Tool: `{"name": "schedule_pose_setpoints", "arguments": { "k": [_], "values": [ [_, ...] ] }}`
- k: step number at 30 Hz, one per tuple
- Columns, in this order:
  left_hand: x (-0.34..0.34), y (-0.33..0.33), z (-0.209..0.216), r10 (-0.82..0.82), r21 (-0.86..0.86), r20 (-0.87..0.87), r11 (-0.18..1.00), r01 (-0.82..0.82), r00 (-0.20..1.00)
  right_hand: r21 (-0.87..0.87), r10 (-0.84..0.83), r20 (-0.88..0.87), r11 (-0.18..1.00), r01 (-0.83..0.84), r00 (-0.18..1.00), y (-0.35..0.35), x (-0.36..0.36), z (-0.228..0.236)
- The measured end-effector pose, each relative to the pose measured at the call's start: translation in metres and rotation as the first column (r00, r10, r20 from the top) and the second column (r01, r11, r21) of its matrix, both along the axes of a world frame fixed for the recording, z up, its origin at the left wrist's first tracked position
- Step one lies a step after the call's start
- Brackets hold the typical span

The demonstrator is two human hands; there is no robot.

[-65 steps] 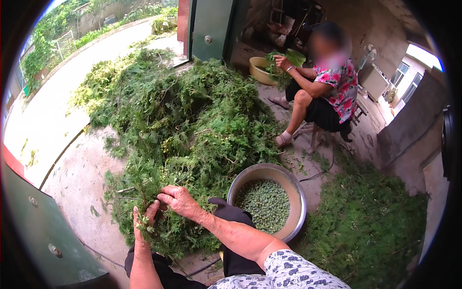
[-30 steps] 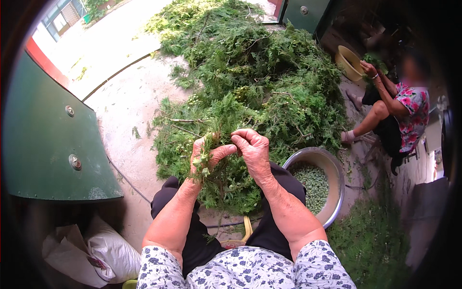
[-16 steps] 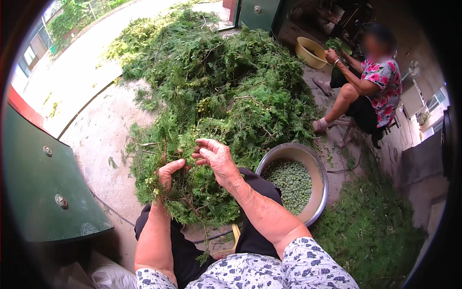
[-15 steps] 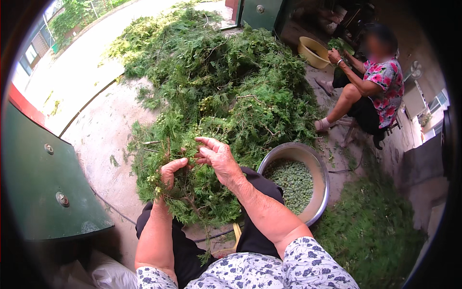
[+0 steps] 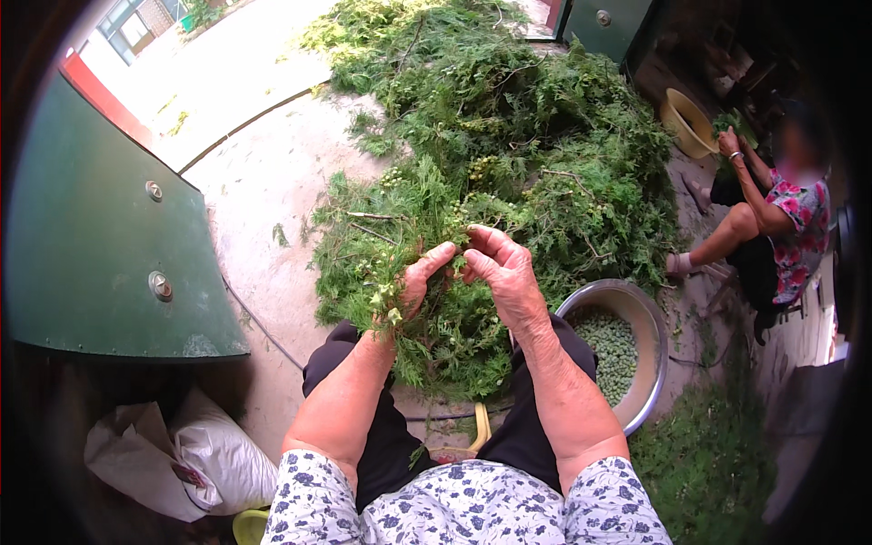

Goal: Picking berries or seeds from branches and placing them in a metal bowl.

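Note:
My left hand (image 5: 420,280) is closed around a leafy cypress branch (image 5: 445,341), which hangs down between my knees. Small pale green cones dot the sprays by that wrist. My right hand (image 5: 507,272) is at the upper part of the branch, thumb and fingertips pinched together beside my left thumb. Whatever lies between those fingertips is too small to make out. A metal basin (image 5: 658,350) stands beside my right knee, holding many small green cones (image 5: 607,354).
A large heap of cypress branches (image 5: 545,136) spreads ahead. At right, a seated person (image 5: 799,218) handles greenery by a yellow basin (image 5: 688,123). More sprigs (image 5: 699,454) lie at lower right. A green metal door (image 5: 109,245) and white sacks (image 5: 222,454) are on the left.
My view has swung left, so the scene sits farther right and the sacks show more. My right fingers, more spread before, are drawn together at the branch. My left hand keeps its grip.

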State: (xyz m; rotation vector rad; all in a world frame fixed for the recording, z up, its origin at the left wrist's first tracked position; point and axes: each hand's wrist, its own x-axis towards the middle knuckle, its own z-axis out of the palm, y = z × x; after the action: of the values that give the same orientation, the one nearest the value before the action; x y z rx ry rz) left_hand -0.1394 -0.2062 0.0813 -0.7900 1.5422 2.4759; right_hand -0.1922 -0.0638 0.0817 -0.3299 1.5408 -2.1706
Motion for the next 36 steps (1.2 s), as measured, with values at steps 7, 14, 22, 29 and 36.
{"name": "schedule_pose_setpoints", "arguments": {
  "k": [7, 14, 22, 29, 36],
  "values": [
    [-0.002, 0.006, -0.001, 0.078, -0.159, -0.177, 0.982, -0.107, 0.981, 0.015, 0.026, -0.032, 1.000, -0.026, 0.999, 0.000, -0.002, -0.004],
    [0.002, 0.003, 0.001, 0.116, -0.190, -0.215, 0.969, -0.158, 0.970, 0.079, 0.074, -0.068, 0.994, -0.068, 0.995, -0.001, -0.001, 0.007],
    [0.001, 0.003, -0.007, 0.039, 0.017, -0.222, 0.999, -0.036, 0.974, -0.289, 0.199, 0.336, 0.952, -0.101, 0.921, 0.003, -0.002, -0.009],
    [0.006, -0.003, 0.006, -0.040, -0.100, -0.194, 0.995, 0.020, 0.980, -0.345, 0.222, 0.373, 0.934, -0.088, 0.901, 0.003, -0.003, 0.005],
    [0.004, -0.003, 0.001, -0.169, -0.344, -0.269, 0.936, 0.069, 0.948, -0.101, 0.109, 0.239, 0.991, -0.087, 0.965, -0.002, 0.001, 0.009]
  ]
}}
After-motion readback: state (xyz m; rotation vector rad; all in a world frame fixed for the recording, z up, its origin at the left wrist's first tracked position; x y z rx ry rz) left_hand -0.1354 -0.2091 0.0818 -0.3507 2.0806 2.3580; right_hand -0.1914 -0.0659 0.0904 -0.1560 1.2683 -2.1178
